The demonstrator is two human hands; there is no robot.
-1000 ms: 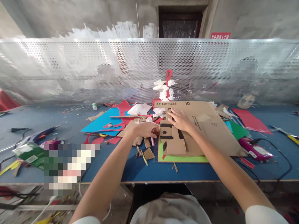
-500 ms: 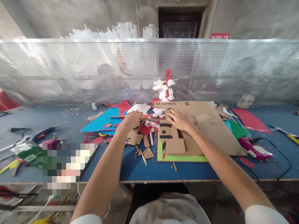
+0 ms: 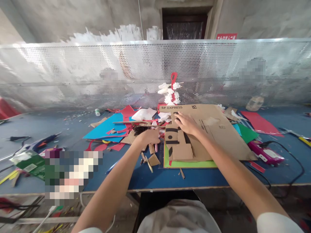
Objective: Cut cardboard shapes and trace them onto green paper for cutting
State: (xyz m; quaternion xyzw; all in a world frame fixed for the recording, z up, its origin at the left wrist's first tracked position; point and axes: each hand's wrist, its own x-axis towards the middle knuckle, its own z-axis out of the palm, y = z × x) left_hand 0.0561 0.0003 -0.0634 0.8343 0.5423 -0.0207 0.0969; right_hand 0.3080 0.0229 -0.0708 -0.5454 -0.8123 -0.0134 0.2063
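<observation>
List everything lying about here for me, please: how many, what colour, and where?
Cardboard sheet: one, brown, right of centre
Smaller cardboard pieces: count unclear, brown and black, at the sheet's left side
Lime sheet: one, light green, beneath the cardboard
Scraps: many, brown, red and white, mostly left of the cardboard
Blue sheet: one, blue, left of centre
Red sheet: one, red, right
Flower-like craft: one, white and red, behind the cardboard
Purple device: one, purple, right
Green box: one, green, front left
Metal screen: one, silver, across the back
Table: one, blue, underneath
Left hand: one, bare, among the scraps
Right hand: one, bare, on the cardboard
</observation>
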